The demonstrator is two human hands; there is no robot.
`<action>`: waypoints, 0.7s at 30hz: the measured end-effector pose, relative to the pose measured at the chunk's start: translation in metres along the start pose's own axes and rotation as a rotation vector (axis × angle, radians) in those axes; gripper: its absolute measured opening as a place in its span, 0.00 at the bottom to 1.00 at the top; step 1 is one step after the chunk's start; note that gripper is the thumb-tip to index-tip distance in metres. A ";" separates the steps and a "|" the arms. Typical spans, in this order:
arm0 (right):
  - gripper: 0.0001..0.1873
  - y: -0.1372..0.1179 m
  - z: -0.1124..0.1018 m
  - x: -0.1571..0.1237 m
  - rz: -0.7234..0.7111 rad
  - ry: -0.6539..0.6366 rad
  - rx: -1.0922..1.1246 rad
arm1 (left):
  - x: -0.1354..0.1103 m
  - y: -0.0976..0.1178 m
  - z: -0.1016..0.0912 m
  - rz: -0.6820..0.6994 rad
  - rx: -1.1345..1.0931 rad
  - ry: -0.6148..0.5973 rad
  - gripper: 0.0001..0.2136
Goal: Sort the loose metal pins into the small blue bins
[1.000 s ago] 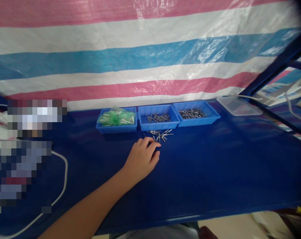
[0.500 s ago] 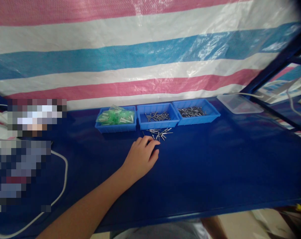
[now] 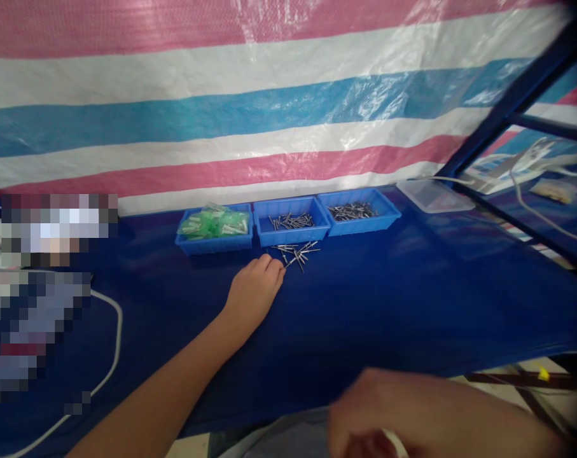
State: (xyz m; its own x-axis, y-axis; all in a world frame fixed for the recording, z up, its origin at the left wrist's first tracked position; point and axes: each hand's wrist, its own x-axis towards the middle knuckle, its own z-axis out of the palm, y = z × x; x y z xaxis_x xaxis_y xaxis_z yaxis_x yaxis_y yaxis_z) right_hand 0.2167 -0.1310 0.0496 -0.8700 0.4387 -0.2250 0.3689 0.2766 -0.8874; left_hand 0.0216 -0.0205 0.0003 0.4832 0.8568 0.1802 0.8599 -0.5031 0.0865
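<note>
My left hand [image 3: 254, 291] lies on the blue table [image 3: 374, 299] with its fingers curled together, the fingertips pinching at the edge of a small heap of loose metal pins [image 3: 295, 252]. What they hold is too small to make out. My right hand [image 3: 412, 413] has come up at the bottom of the picture, very close and blurred, with its fingers bent inward. Behind the pins stand three blue trays: one with green plastic parts [image 3: 214, 224], one with a few metal pins [image 3: 291, 222], and one with many metal pins [image 3: 359, 211].
A striped pink, white and blue tarp [image 3: 269, 102] hangs behind the table. A clear plastic lid [image 3: 434, 194] lies at the back right beside a dark blue frame post [image 3: 502, 108]. A white cable [image 3: 109, 343] loops at the left.
My left hand has shifted a little forward and its fingertips have closed on the edge of the pin heap. My right hand has risen into view at the bottom. The view has swung to the right.
</note>
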 end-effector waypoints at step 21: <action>0.11 0.072 -0.097 0.090 -0.135 0.518 -1.040 | -0.009 -0.007 -0.004 0.014 -0.156 0.000 0.08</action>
State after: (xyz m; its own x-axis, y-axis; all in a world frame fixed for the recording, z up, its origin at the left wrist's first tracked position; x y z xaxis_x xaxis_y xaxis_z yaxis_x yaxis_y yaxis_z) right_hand 0.1968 0.0112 0.0047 -0.7737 0.5821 0.2503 0.5826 0.8088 -0.0802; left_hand 0.0106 -0.0255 0.0016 0.4946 0.8498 0.1823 0.8172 -0.5261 0.2355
